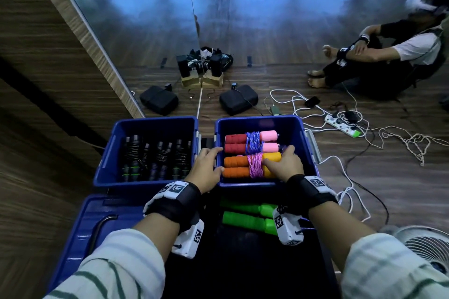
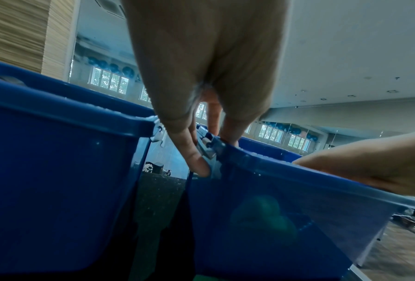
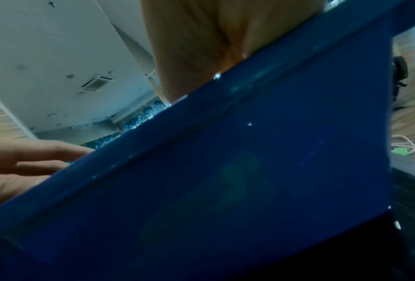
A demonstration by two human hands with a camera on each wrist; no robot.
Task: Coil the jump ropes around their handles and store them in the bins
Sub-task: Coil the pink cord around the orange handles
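Two blue bins stand side by side on the floor. The left bin (image 1: pixel 145 183) holds several coiled black jump ropes (image 1: pixel 155 158). Inside the right bin (image 1: pixel 257 184) lie a red-and-pink-handled rope (image 1: pixel 251 144) wound in blue cord and an orange-and-yellow-handled rope (image 1: pixel 245 165) wound in pink cord. My right hand (image 1: pixel 284 162) curls over the yellow handle ends of that bundle. My left hand (image 1: pixel 209 165) grips the right bin's left rim (image 2: pixel 297 171) by its latch, thumb (image 2: pixel 199 165) outside, fingers inside. The right wrist view shows only my palm (image 3: pixel 201 47) behind the bin wall (image 3: pixel 249 152).
A green-handled rope (image 1: pixel 245 218) lies just in front of the right bin. A blue lid (image 1: pixel 80 233) lies at the near left. White cables and a power strip (image 1: pixel 340 124) trail to the right, with a fan (image 1: pixel 422 245) nearby. A person (image 1: pixel 388 56) sits by the mirror wall.
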